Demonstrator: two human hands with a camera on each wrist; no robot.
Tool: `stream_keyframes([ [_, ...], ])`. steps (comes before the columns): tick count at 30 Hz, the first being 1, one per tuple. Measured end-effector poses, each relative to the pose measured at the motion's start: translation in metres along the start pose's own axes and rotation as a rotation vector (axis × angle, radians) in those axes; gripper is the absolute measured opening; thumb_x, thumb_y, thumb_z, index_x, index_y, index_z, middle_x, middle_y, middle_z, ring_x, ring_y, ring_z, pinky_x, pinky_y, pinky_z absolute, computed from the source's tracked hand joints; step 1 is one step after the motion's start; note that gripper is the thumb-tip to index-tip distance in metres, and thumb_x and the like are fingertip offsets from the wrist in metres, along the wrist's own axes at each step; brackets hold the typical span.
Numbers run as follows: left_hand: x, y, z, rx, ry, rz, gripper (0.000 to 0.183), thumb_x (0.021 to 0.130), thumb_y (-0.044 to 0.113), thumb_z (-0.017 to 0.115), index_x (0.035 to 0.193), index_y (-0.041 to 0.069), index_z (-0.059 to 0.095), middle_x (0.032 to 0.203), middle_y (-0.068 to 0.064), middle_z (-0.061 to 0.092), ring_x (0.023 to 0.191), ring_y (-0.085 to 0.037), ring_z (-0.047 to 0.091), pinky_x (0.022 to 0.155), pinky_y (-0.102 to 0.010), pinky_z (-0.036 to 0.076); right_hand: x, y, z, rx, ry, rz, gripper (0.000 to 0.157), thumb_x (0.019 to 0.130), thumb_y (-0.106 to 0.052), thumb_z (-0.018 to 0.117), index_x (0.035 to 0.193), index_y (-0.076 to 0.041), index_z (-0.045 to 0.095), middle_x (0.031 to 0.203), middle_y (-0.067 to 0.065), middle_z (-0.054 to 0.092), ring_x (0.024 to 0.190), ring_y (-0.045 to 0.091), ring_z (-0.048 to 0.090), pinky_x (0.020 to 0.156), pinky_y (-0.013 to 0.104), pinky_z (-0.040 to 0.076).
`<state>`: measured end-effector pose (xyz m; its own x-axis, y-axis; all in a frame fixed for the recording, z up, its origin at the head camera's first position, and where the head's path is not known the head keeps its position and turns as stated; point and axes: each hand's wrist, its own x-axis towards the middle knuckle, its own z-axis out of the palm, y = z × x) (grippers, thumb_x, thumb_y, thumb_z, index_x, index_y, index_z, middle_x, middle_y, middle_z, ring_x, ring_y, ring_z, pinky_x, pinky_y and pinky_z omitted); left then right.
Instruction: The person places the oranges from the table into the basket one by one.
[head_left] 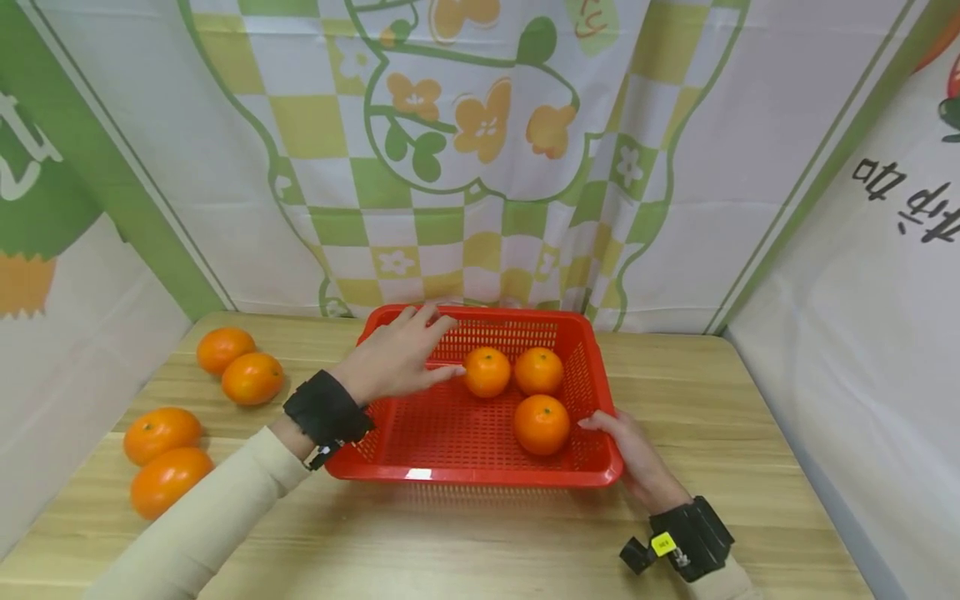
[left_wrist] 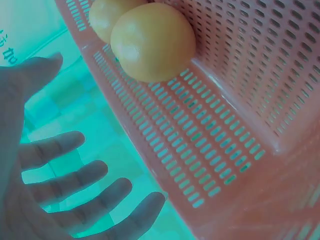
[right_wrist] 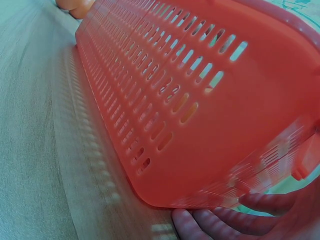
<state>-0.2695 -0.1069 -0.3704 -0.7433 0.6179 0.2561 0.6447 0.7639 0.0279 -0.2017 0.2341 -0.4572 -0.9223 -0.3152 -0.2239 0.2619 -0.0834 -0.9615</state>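
Observation:
A red plastic basket (head_left: 465,477) with slotted walls stands on the table, three oranges (head_left: 542,425) grouped in its right half. Over the basket's left part hovers my left hand (head_left: 401,354), holding nothing, its thumb tip close to the nearest orange. Its fingers (left_wrist: 80,180) look spread apart in the left wrist view. At the basket's right end, my right hand (head_left: 633,458) grips the rim, thumb over the edge and the other fingers outside. In the right wrist view those fingers (right_wrist: 225,222) lie against the lower end wall of the basket.
Several more oranges (head_left: 253,378) lie in pairs on the left of the wooden table (head_left: 487,542). A patterned curtain (head_left: 480,208) hangs right behind the basket, and printed cloth walls (head_left: 847,333) border the table at both sides.

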Motion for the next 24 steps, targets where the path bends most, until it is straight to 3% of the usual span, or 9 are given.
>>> stream_keyframes([
  [10, -0.011, -0.015, -0.013, -0.044, 0.128, 0.015, 0.057, 0.084, 0.046, 0.066, 0.120, 0.003, 0.053, 0.107, -0.015, 0.051, 0.089, -0.030, 0.050, 0.076, -0.048, 0.050, -0.001, -0.001, 0.001, -0.010, -0.005, -0.003, 0.048, 0.093, -0.015, 0.048, 0.137, 0.001, 0.036, 0.120, 0.020, 0.058, 0.103, 0.042, 0.056, 0.082, 0.047, 0.051],
  [17, -0.021, -0.029, -0.023, -0.040, 0.095, -0.054, 0.065, 0.084, 0.047, 0.066, 0.131, 0.004, 0.047, 0.110, -0.015, 0.052, 0.089, -0.029, 0.051, 0.075, -0.047, 0.052, -0.001, -0.001, 0.002, -0.016, 0.006, -0.002, 0.049, 0.092, -0.015, 0.049, 0.137, 0.000, 0.036, 0.121, 0.020, 0.058, 0.104, 0.042, 0.056, 0.081, 0.045, 0.052],
  [24, -0.028, -0.039, -0.026, -0.022, 0.058, -0.095, 0.060, 0.086, 0.044, 0.064, 0.125, 0.002, 0.050, 0.107, -0.017, 0.051, 0.087, -0.032, 0.051, 0.075, -0.048, 0.051, -0.002, -0.002, 0.002, -0.024, 0.013, -0.005, 0.048, 0.092, -0.015, 0.048, 0.137, 0.000, 0.036, 0.120, 0.020, 0.059, 0.103, 0.043, 0.056, 0.080, 0.045, 0.053],
])
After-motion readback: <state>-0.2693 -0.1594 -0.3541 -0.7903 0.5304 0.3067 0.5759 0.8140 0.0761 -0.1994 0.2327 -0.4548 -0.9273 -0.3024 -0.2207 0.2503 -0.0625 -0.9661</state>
